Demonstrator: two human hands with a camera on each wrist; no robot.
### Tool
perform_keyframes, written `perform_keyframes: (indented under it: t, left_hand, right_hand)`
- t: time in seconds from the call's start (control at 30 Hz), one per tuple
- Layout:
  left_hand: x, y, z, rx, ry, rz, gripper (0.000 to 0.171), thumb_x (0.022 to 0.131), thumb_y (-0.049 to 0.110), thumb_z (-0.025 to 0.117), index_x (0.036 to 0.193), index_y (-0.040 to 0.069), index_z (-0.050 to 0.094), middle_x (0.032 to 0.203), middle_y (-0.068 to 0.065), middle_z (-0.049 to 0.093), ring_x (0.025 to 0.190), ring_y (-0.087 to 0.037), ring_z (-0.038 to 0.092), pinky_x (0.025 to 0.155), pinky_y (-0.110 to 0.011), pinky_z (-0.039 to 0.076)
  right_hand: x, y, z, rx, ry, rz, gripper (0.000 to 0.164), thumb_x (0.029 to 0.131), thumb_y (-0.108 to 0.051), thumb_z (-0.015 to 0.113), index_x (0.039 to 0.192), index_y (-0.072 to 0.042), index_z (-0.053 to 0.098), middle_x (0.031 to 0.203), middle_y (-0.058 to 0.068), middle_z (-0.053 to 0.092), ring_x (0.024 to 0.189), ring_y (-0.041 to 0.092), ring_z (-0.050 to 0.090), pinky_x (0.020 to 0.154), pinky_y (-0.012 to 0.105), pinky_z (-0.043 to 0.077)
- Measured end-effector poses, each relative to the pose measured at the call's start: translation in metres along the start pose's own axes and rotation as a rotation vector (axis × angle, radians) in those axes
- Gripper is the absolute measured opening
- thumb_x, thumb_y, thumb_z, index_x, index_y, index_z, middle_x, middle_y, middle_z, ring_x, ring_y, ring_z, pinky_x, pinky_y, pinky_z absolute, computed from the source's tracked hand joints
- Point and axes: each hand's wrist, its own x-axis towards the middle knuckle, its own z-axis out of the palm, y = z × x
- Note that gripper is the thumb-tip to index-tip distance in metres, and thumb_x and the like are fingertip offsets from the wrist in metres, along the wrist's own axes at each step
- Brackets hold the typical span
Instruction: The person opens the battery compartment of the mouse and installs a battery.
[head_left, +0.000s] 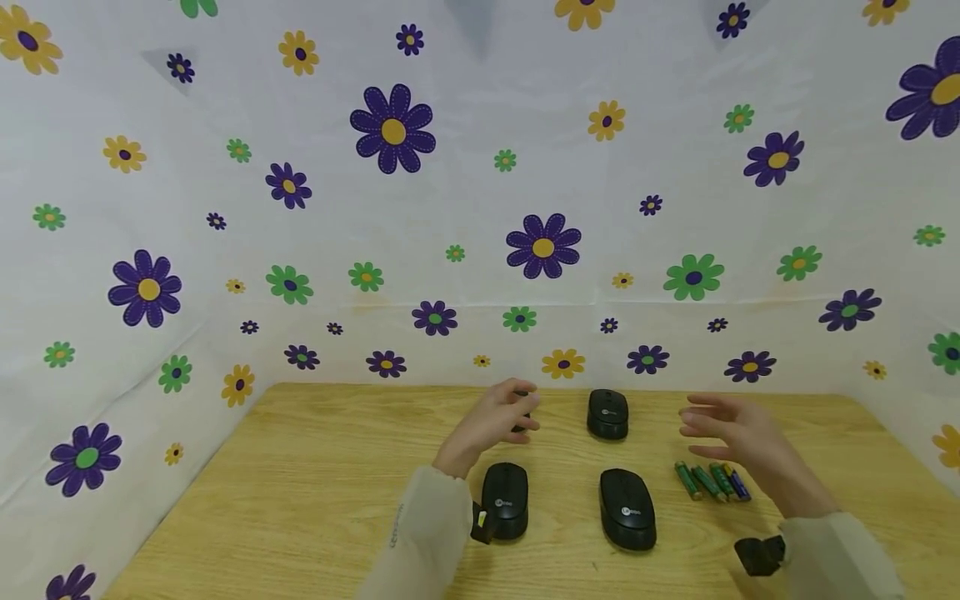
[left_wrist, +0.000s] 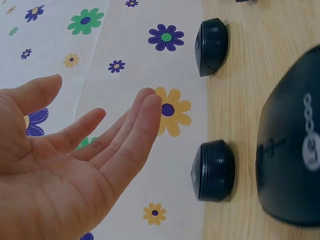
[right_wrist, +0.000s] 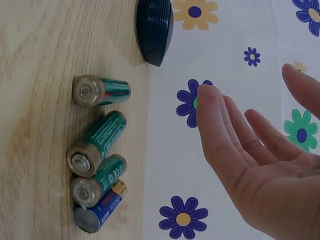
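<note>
My left hand (head_left: 491,417) hovers over the table with fingers loosely spread, holding nothing. It partly hides a black computer mouse (head_left: 521,422) at the back left. Another black mouse (head_left: 506,502) sits below my left wrist, and its Lecoo lettering shows large in the left wrist view. To the right stand a front mouse (head_left: 627,510) and a back mouse (head_left: 607,414). My right hand (head_left: 738,429), also empty with relaxed fingers, is above and behind several batteries. These lie side by side: green batteries (right_wrist: 100,142) and one blue battery (right_wrist: 100,210).
A wooden table (head_left: 337,483) carries everything. White cloth with printed flowers (head_left: 465,192) hangs behind it and along both sides. Each wrist wears a black strap mount, such as the right mount (head_left: 760,556).
</note>
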Motion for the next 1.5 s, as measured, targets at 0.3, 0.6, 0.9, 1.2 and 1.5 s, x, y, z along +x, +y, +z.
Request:
perform_keyframes:
  t: [0.3,0.6,0.9,1.2,1.5]
  left_hand:
    - [0.01,0.003,0.007,0.021,0.014,-0.035,0.042,0.106,0.025,0.056,0.14,0.001,0.053,0.124,-0.018,0.06,0.102,-0.033,0.068,0.081,-0.04,0.062]
    - [0.016,0.004,0.015,-0.018,-0.006,-0.058,0.039,0.106,0.022,0.055,0.14,0.002,0.053,0.129,-0.019,0.059,0.103,-0.034,0.067,0.086,-0.046,0.061]
    - [0.028,-0.002,0.021,-0.023,0.021,-0.089,0.035,0.104,0.016,0.055,0.136,0.002,0.056,0.123,-0.014,0.06,0.096,-0.029,0.068,0.083,-0.044,0.062]
    - [0.032,-0.001,0.028,-0.035,0.015,-0.086,0.034,0.105,0.014,0.053,0.137,0.0,0.055,0.127,-0.016,0.059,0.1,-0.032,0.067,0.085,-0.045,0.061]
    - [0.046,0.0,0.036,-0.033,0.0,-0.085,0.035,0.106,0.013,0.052,0.139,0.001,0.054,0.131,-0.015,0.058,0.102,-0.029,0.066,0.084,-0.041,0.061]
  right_hand:
    - [0.01,-0.006,0.005,-0.029,-0.031,0.003,0.063,0.108,-0.023,0.052,0.148,0.018,0.026,0.143,0.041,0.041,0.116,0.04,0.062,0.088,0.04,0.061]
    - [0.019,-0.009,0.009,-0.057,-0.02,0.006,0.06,0.106,-0.018,0.055,0.146,0.019,0.029,0.14,0.041,0.044,0.115,0.042,0.062,0.086,0.041,0.061]
    - [0.028,-0.008,0.015,-0.04,-0.042,0.032,0.06,0.106,-0.017,0.055,0.147,0.018,0.029,0.14,0.04,0.044,0.117,0.044,0.06,0.087,0.042,0.061]
    - [0.034,-0.009,0.021,-0.007,-0.072,0.07,0.061,0.106,-0.017,0.054,0.148,0.018,0.027,0.142,0.041,0.041,0.12,0.046,0.057,0.091,0.046,0.059]
    - [0.037,-0.01,0.022,0.004,-0.088,0.077,0.06,0.107,-0.016,0.052,0.147,0.019,0.025,0.142,0.042,0.039,0.125,0.051,0.052,0.094,0.048,0.057]
